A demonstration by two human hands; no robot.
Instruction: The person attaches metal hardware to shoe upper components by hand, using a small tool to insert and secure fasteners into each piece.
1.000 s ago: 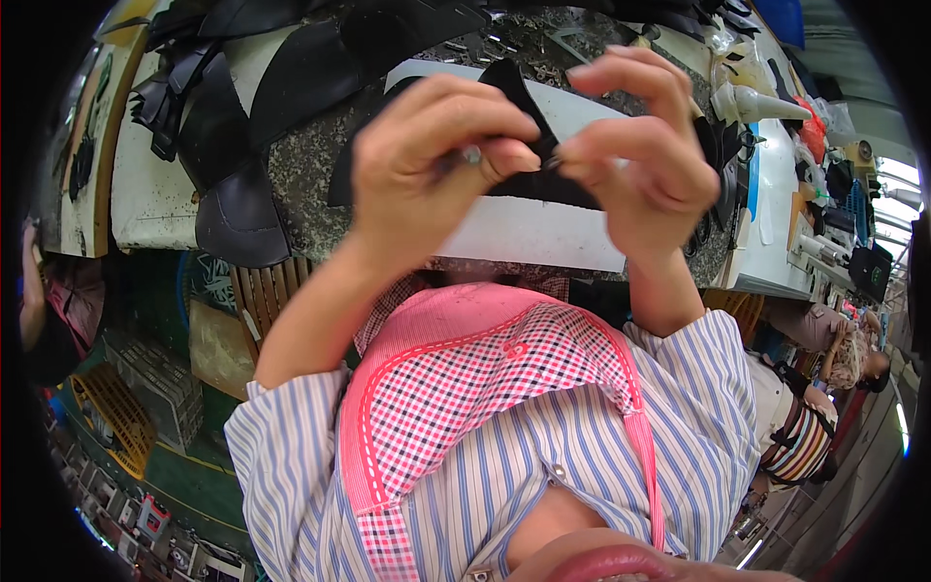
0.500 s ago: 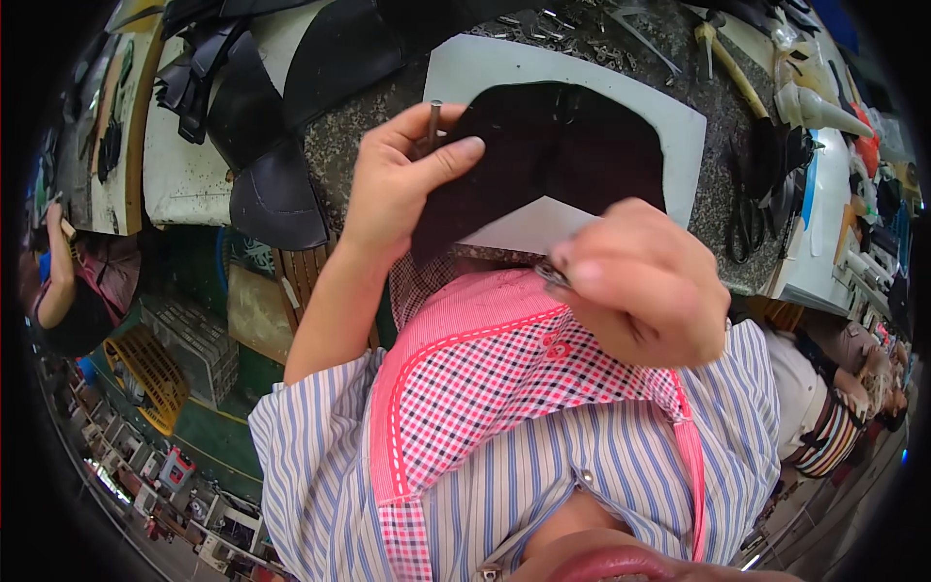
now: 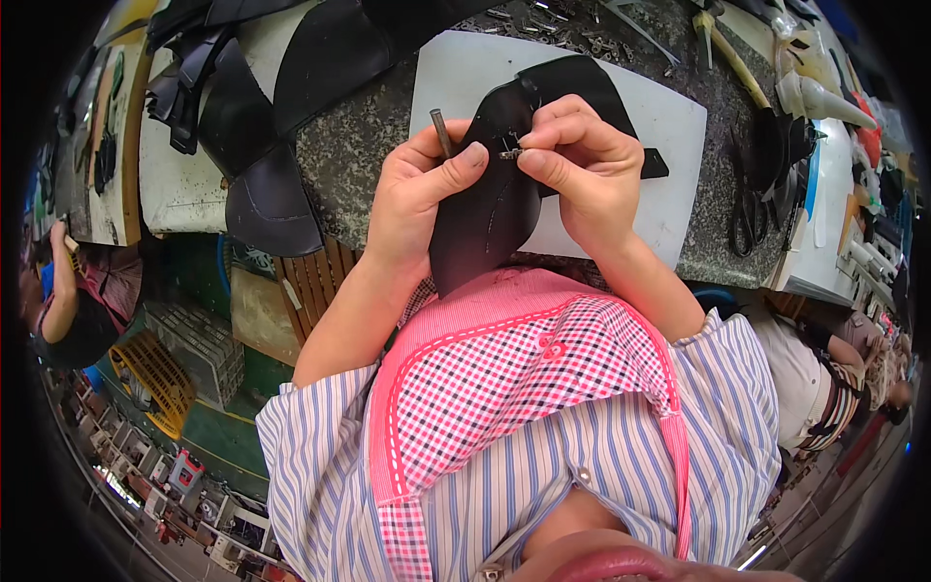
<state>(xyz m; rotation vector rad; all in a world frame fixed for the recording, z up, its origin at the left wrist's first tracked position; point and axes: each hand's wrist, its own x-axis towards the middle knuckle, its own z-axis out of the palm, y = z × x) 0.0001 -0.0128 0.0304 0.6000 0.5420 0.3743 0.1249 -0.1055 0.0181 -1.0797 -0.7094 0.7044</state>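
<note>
My left hand (image 3: 422, 194) is closed on the left part of a black leather piece (image 3: 485, 218), thumb on top. A short metal rod (image 3: 441, 132) stands up between its thumb and fingers, tilted slightly. With thumb and forefinger, my right hand (image 3: 592, 165) pinches a small silvery metal fitting (image 3: 510, 153) against the leather's surface. The fitting's exact kind is too small to tell. Folded at its middle, the leather is raised over a white board (image 3: 621, 215), and its far flap (image 3: 587, 82) lies beyond my right hand.
Loose metal fittings (image 3: 558, 34) lie at the bench's far side. Right of the board are a hammer (image 3: 737, 68) and black-handled scissors (image 3: 747, 228). More black leather pieces (image 3: 267, 199) lie left. Other people are at both sides, one with an arm (image 3: 63, 281) showing at left.
My right hand has moved forward from near my chest to the leather, bringing the metal fitting against it. The leather has gone from spread out to folded and turned; my left hand keeps its hold.
</note>
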